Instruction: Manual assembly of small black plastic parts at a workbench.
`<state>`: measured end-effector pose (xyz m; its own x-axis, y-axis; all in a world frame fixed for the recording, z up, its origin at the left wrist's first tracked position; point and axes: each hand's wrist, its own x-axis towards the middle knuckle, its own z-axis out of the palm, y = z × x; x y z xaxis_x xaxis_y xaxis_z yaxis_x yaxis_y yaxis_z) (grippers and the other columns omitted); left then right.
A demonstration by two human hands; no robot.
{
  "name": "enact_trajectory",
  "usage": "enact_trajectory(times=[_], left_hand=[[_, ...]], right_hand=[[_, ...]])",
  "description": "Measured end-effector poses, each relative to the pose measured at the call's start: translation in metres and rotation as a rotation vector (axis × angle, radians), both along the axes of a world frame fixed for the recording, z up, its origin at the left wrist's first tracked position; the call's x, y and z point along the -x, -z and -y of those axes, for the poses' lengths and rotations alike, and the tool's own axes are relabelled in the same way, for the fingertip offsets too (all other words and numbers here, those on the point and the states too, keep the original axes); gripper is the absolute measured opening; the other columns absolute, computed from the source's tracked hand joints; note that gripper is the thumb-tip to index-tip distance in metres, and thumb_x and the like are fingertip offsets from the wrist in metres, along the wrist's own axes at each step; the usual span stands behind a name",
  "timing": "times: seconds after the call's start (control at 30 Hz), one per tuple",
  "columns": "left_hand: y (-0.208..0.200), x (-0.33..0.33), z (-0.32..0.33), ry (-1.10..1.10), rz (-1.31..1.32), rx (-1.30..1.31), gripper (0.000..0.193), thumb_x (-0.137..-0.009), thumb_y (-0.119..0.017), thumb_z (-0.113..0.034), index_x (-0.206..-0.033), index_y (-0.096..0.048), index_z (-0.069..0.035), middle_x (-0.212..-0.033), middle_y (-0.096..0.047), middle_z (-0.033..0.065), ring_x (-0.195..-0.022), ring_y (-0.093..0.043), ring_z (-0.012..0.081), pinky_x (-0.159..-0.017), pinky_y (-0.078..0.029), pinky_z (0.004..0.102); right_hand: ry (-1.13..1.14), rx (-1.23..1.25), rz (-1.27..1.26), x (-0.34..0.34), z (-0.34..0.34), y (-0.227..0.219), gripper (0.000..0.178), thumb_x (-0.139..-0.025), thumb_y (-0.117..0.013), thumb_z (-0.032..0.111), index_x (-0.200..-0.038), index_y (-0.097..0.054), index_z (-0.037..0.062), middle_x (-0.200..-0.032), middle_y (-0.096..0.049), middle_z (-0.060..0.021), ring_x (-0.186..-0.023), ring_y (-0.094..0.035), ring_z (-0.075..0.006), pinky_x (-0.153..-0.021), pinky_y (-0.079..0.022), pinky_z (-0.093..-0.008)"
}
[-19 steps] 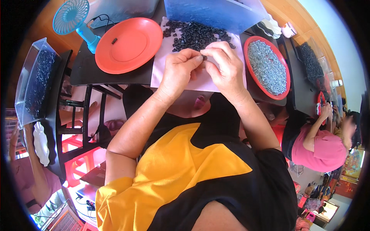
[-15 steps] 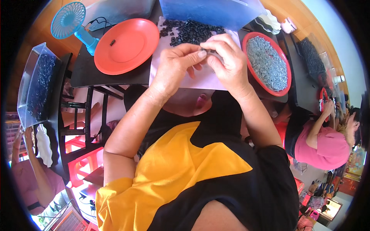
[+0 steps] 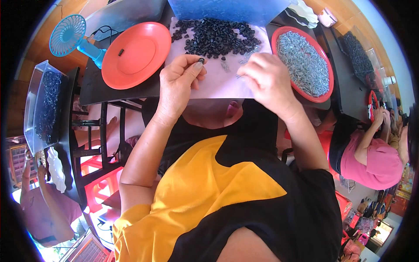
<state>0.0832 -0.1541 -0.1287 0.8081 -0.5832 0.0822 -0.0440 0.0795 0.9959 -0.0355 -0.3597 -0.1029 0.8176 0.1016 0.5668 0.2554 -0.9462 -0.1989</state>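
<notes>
Thumb and forefinger of my left hand [image 3: 176, 85] are closed on a small black part [image 3: 201, 60] above the pale cloth [image 3: 209, 89]. My right hand [image 3: 270, 81] is closed in a pinch, its fingertips just over the cloth. A tiny silvery piece [image 3: 238, 76] shows at those fingertips; its kind is too small to tell. Beyond the hands lies a spread heap of small black parts [image 3: 218, 37]. A few silvery pieces [image 3: 224, 66] lie on the cloth between the hands and the heap.
To the left, a red plate [image 3: 150, 65] carries a single black part [image 3: 121, 52], beside a blue fan [image 3: 70, 37]. On the right stands a red tray [image 3: 329, 81] full of silvery pieces. A clear blue-tinted bin [image 3: 222, 11] borders the far side. Other people work at both sides.
My hands were together over the cloth and have come apart. The left keeps a black part in its fingers; the right has moved right and down, near the tray. The heap shows more fully.
</notes>
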Motion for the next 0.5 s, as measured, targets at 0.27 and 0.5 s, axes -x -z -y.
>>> enact_trajectory(times=[0.27, 0.5], left_hand=[[0.0, 0.0, -0.002, -0.031, -0.024, 0.017, 0.02, -0.098, -0.059, -0.009, -0.107, -0.066, 0.007, -0.085, -0.067, 0.0075, -0.07, -0.057, 0.0094, -0.063, -0.045, 0.0221], [0.001, 0.001, -0.001, -0.02, -0.022, 0.039, 0.017, -0.096, -0.062, -0.007, -0.104, -0.069, 0.007, -0.082, -0.068, 0.0075, -0.069, -0.058, 0.0092, -0.061, -0.045, 0.0221]], right_hand=[[0.174, 0.113, 0.109, -0.033, 0.004, 0.006, 0.014, -0.076, -0.071, 0.005, -0.087, -0.07, 0.0119, -0.084, -0.059, -0.0029, -0.086, -0.062, -0.0245, -0.073, -0.047, -0.0395], [0.117, 0.211, 0.065, -0.057, -0.007, 0.018, 0.013, -0.076, -0.071, 0.004, -0.086, -0.07, 0.0119, -0.084, -0.061, -0.0032, -0.085, -0.063, -0.0272, -0.077, -0.049, -0.0412]])
